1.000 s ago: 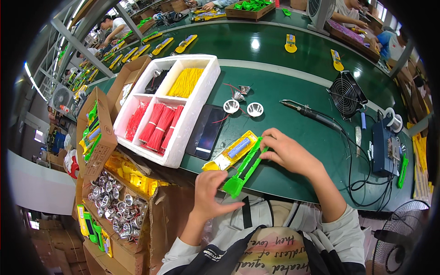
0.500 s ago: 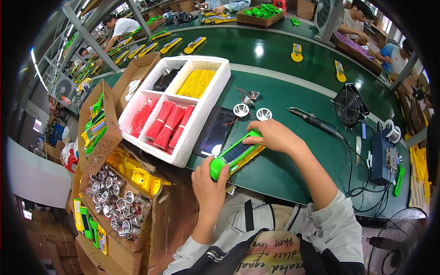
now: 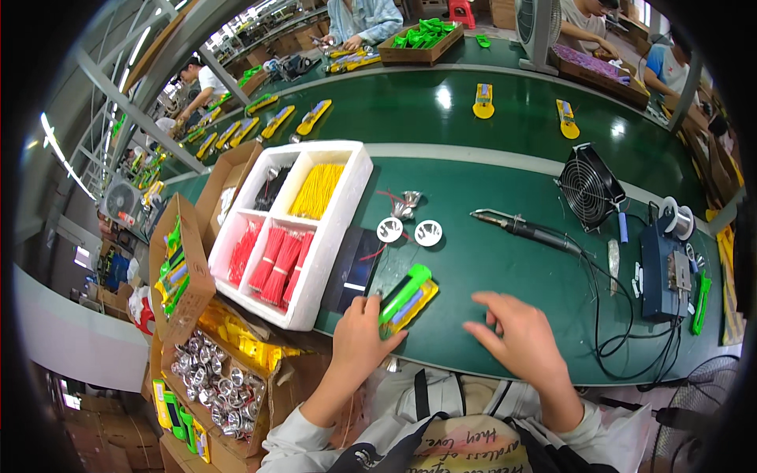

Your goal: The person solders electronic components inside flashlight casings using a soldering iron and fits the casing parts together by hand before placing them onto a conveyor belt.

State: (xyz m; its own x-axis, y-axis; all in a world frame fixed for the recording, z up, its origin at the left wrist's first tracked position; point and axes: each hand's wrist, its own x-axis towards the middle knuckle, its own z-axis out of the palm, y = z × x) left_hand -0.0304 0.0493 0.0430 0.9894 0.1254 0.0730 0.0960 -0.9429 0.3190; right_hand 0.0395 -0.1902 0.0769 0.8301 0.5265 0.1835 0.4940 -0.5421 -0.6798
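Hands were apart on the green bench. My left hand [image 3: 359,340] closed its fingers on the near end of a green and yellow gadget [image 3: 407,296], which lay flat on the bench and pointed toward 1 o'clock. My right hand [image 3: 523,339] was off at 3 o'clock from the gadget, palm down, fingers spread, holding nothing; I could not tell whether it touched the bench.

At 10 o'clock from the gadget sat a white foam tray [image 3: 337,254] with 4 compartments: yellow wires [image 3: 318,191] and red wires [image 3: 280,258] filled 2 of them. A dark panel [image 3: 359,268] lay just beside the tray, between it and the gadget. 2 white discs [image 3: 408,231] rested at 12 o'clock from the gadget. A soldering iron [image 3: 527,230] lay at 2 o'clock, with a small black fan [image 3: 590,186] beyond it and a blue box [image 3: 661,272] near the right edge. At 9 o'clock, below the bench, an open carton [image 3: 211,385] held shiny metal parts.
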